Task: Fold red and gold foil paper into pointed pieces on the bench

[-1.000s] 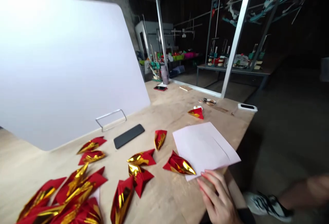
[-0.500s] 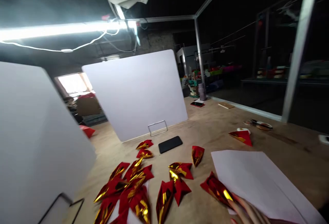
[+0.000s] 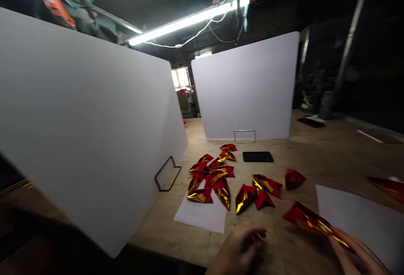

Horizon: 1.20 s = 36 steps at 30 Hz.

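Note:
My right hand point(image 3: 360, 249) pinches one end of a folded red-and-gold foil paper piece point(image 3: 304, 217), raised slightly over the table's near right. My left hand point(image 3: 240, 247) is at the near edge, holding nothing, its fingers loosely curled and apart from the thumb. Beyond it, several similar folded foil pieces point(image 3: 217, 176) lie heaped, partly on a white paper sheet point(image 3: 202, 216). Other loose pieces, among them one foil piece point(image 3: 245, 198) and one red piece point(image 3: 294, 179), rest between the heap and my right hand.
White boards on wire stands rise at the left point(image 3: 94, 111) and back point(image 3: 246, 90). A black phone point(image 3: 258, 156) lies before the back board. White paper point(image 3: 356, 212) lies under my right hand's side, with another foil piece point(image 3: 389, 187) at the far right.
The view has swung left, so things appear shifted right. My left hand has come into view. My right hand now holds the foil piece off the table.

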Available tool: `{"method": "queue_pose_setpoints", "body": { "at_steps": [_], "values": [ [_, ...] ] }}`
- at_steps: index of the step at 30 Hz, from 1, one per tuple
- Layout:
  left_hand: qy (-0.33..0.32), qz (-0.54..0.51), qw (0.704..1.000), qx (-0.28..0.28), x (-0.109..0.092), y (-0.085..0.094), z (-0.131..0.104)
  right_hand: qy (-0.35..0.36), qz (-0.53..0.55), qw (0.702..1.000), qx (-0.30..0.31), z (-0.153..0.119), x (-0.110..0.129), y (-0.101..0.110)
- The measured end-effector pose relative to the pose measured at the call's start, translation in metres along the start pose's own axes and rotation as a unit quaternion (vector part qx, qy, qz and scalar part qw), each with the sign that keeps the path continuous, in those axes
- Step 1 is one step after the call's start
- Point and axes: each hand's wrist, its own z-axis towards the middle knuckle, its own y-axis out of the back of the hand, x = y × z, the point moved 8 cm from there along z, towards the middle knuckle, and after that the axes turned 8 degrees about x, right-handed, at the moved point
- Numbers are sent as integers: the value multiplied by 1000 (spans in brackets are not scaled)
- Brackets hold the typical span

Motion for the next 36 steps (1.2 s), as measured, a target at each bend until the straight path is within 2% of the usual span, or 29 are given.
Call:
{"method": "queue_pose_setpoints", "body": {
  "at_steps": [2, 3, 5, 7, 10, 16, 20, 26, 36],
  "values": [
    [-4, -40, 999, 8, -4, 2, 10, -114, 84, 989, 47, 10, 2, -5],
    [-9, -58, 998, 13, -5, 1, 19, -148, 147, 977, 51, 13, 8, -8],
    [-14, -101, 995, 18, -3, -2, 40, -197, 298, 933, 46, 18, 20, -19],
    [-2, -157, 987, 17, 2, -9, 63, -204, 323, 924, 31, 20, 31, -26],
    [19, -208, 977, 28, 7, -21, 90, -203, 335, 920, 21, 12, 34, -34],
    [38, -246, 966, 63, 6, -34, 123, -189, 339, 921, 33, 6, 24, -32],
    [46, -261, 961, 79, 8, -43, 130, -167, 314, 934, 41, 11, 23, -23],
    [58, -261, 961, 71, 21, -49, 120, -170, 305, 935, 52, 5, 24, -19],
    [138, -352, 926, 12, 40, -51, 116, -193, 306, 932, -28, -2, 17, -11]
  ]
}}
